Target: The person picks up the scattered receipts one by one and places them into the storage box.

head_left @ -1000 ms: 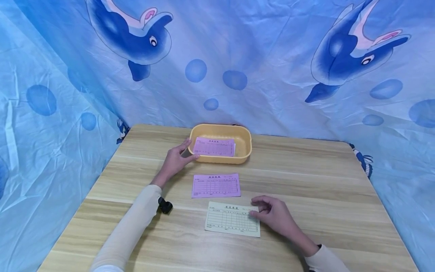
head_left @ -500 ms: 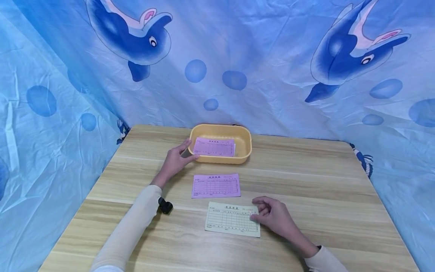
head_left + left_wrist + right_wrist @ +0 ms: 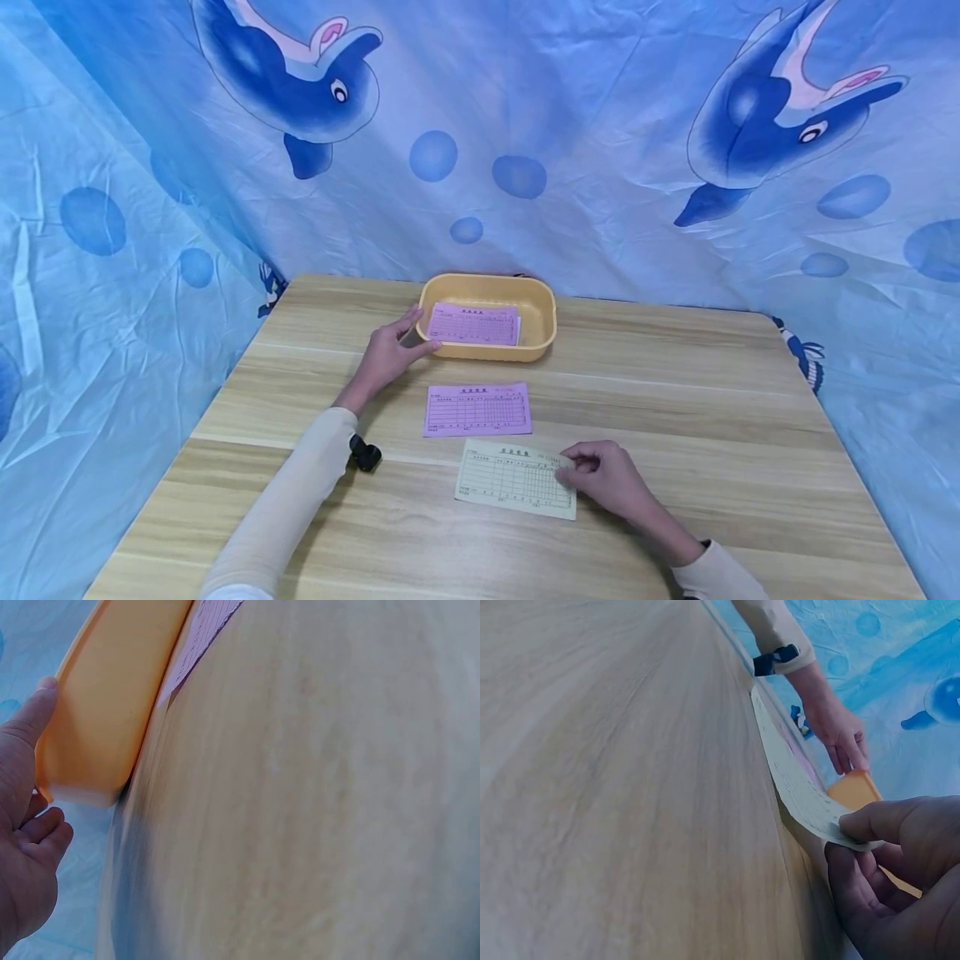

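Observation:
My left hand [image 3: 385,357] grips the left front corner of a yellow plastic basket [image 3: 542,353], thumb on the front wall and fingers at the end. Purple printed slips [image 3: 472,325] lie in the basket, with a white edge showing beneath them. A pale green printed slip [image 3: 510,479] is pinched at its right end between thumb and fingers of my right hand [image 3: 611,479]. In the right wrist view that green slip [image 3: 795,780] bends, its pinched end raised off the table. Between basket and green slip, another purple slip [image 3: 477,410] lies flat on the wood.
The wood-grain table [image 3: 712,400] extends to both sides of the papers. A blue curtain [image 3: 585,242] printed with dolphins hangs close behind the basket and along both sides. A black band with a small device [image 3: 365,455] sits on the left wrist.
My right hand has closed its pinch on the green slip and lifted it slightly from the table. The left hand, the basket and the purple slips stay where they were.

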Demonstrator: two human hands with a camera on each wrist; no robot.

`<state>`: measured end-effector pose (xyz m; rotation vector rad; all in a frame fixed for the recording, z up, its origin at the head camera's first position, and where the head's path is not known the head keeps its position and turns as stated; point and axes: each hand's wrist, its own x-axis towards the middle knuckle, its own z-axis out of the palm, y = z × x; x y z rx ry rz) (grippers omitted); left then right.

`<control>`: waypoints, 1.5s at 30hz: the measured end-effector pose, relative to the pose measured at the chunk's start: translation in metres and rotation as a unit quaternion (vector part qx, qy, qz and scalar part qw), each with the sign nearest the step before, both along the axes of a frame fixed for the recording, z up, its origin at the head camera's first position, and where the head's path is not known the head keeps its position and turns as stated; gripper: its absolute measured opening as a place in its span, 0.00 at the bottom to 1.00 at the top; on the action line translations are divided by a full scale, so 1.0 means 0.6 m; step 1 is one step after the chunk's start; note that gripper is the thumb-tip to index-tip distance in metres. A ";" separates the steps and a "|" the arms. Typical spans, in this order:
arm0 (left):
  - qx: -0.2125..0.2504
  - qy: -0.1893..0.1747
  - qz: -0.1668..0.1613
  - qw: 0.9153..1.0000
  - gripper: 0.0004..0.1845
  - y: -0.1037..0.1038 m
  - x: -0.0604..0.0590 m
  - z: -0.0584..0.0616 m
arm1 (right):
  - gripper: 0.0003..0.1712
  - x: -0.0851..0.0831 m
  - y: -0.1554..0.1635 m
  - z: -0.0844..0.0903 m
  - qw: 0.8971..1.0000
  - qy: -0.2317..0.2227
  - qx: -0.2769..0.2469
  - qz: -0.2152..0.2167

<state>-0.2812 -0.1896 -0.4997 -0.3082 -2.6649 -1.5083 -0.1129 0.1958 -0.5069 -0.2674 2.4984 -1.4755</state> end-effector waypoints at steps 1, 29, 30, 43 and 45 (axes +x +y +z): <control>0.000 0.000 0.000 1.000 0.47 0.000 0.000 0.000 | 0.12 0.000 0.000 0.000 1.000 -0.003 -0.006 0.001; -0.005 -0.002 -0.002 1.000 0.48 -0.001 -0.001 0.003 | 0.12 -0.020 -0.004 0.052 0.992 -0.039 -0.104 -0.058; -0.005 0.000 -0.003 1.000 0.48 -0.001 -0.002 0.002 | 0.11 -0.022 -0.004 0.055 0.993 -0.035 -0.101 -0.058; -0.006 0.004 -0.004 1.000 0.48 -0.001 0.000 0.002 | 0.13 -0.057 -0.004 0.089 0.993 -0.004 -0.053 -0.102; -0.005 0.005 -0.004 1.000 0.48 -0.002 0.001 0.002 | 0.12 -0.064 -0.005 0.092 0.993 0.010 -0.060 -0.106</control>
